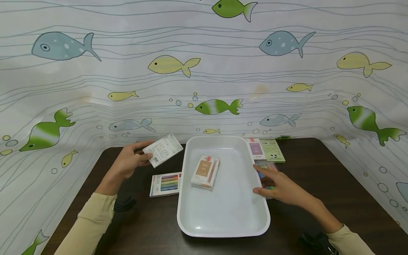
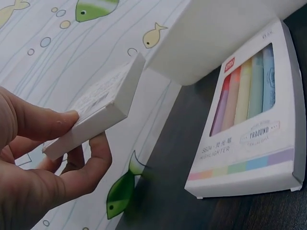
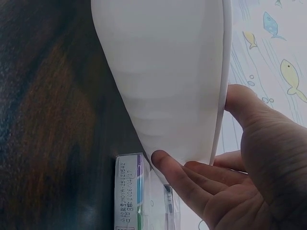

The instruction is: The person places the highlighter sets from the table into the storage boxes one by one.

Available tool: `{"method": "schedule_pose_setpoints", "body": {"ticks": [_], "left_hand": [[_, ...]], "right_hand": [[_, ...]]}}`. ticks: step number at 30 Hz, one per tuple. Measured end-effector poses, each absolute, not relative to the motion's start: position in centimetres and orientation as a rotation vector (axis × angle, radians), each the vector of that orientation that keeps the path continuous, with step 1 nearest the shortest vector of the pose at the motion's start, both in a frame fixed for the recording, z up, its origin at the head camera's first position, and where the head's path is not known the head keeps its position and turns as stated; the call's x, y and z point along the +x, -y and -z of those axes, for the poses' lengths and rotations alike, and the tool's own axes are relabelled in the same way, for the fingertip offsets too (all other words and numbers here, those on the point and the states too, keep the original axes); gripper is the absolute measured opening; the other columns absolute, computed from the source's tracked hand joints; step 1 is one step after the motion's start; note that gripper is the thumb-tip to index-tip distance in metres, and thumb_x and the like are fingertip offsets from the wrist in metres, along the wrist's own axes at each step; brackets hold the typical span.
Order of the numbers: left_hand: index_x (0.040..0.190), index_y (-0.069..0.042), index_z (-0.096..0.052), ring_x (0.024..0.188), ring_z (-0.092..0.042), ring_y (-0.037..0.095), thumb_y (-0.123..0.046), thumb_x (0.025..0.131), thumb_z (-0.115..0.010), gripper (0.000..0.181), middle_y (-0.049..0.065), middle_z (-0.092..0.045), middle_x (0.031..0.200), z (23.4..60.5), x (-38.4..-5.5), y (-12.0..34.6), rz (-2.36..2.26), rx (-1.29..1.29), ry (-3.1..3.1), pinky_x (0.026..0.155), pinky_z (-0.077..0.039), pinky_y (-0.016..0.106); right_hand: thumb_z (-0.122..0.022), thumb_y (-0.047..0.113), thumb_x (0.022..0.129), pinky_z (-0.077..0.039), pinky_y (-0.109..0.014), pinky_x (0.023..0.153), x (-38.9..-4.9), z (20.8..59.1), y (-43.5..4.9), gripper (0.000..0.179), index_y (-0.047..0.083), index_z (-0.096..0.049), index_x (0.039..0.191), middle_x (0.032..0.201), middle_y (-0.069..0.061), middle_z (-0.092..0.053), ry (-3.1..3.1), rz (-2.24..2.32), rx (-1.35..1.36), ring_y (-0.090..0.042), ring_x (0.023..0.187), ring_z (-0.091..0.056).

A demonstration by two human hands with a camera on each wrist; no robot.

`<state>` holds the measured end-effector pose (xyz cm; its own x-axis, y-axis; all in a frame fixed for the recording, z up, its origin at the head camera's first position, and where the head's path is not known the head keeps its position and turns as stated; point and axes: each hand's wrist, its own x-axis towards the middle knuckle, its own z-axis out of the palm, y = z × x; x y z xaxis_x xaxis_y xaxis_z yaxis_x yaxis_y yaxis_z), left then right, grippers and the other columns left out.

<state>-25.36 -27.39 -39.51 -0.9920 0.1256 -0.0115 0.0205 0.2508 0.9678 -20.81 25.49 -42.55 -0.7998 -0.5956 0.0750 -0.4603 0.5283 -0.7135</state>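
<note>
My left hand [image 1: 129,161] pinches a thin white box [image 1: 163,150] covered in small print, between thumb and fingers, left of the white tray [image 1: 223,232]. In the left wrist view this white box [image 2: 103,105] is tilted, with its side edge toward the camera. My right hand [image 1: 280,187] holds the tray's right rim. The right wrist view shows that thumb at the rim and the fingers against the outer wall of the tray [image 3: 163,72]. Inside the tray lies a small stack of brown-and-white boxes [image 1: 205,172], toward its left side.
A pack of pastel highlighters [image 1: 165,184] lies left of the tray, partly behind its edge. To the right are a purple-and-white box [image 1: 256,148], a green box [image 1: 273,151] and a clear colourful pack [image 1: 269,165]. A fish-printed sheet [image 1: 204,81] stands behind the dark table [image 1: 149,226].
</note>
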Motion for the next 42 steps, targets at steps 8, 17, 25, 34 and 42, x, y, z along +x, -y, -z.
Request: {"method": "schedule_pose_setpoints", "body": {"ticks": [8,17,25,34,42], "left_hand": [[0.156,-0.002,-0.039,0.11,-0.061,0.026,0.004,0.102,-0.059,0.058,0.027,-0.043,0.137,39.3,-25.3,27.3,-1.921,0.16,-2.339,0.09,-0.056,0.043],[0.153,0.002,-0.043,0.111,-0.061,0.027,0.007,0.1,-0.06,0.056,0.028,-0.043,0.138,38.7,-24.7,26.2,-1.967,0.282,-2.252,0.09,-0.056,0.044],[0.149,0.003,-0.048,0.111,-0.062,0.034,0.006,0.096,-0.066,0.055,0.027,-0.047,0.137,38.1,-23.9,23.9,-1.949,0.406,-2.228,0.086,-0.057,0.045],[0.149,0.002,-0.05,0.111,-0.063,0.034,0.005,0.095,-0.068,0.057,0.025,-0.044,0.141,38.0,-22.8,22.2,-1.923,0.448,-2.221,0.085,-0.057,0.048],[0.144,0.0,-0.056,0.11,-0.063,0.036,0.002,0.095,-0.069,0.051,0.021,-0.043,0.139,38.1,-22.4,20.9,-1.856,0.465,-2.213,0.085,-0.056,0.054]], "right_hand": [[-0.075,0.032,0.096,-0.059,-0.031,0.079,-20.8,42.5,-25.5,0.085,-0.005,-0.029,0.157,0.145,-0.026,-0.05,-2.579,1.128,-0.908,-0.032,0.111,-0.067],[-0.075,0.032,0.096,-0.059,-0.033,0.08,-20.8,42.6,-25.5,0.086,-0.006,-0.028,0.157,0.145,-0.028,-0.049,-2.568,1.149,-0.906,-0.033,0.112,-0.066],[-0.074,0.033,0.096,-0.058,-0.032,0.081,-20.8,42.5,-25.6,0.085,-0.006,-0.029,0.157,0.145,-0.026,-0.05,-2.597,1.112,-0.924,-0.029,0.11,-0.068],[-0.074,0.035,0.096,-0.058,-0.03,0.078,-20.8,42.4,-25.4,0.087,-0.006,-0.028,0.158,0.144,-0.027,-0.05,-2.581,1.109,-0.904,-0.031,0.112,-0.067],[-0.075,0.035,0.095,-0.059,-0.032,0.079,-20.6,42.2,-25.4,0.088,-0.005,-0.028,0.158,0.145,-0.027,-0.049,-2.592,1.102,-0.876,-0.032,0.111,-0.067]]}}
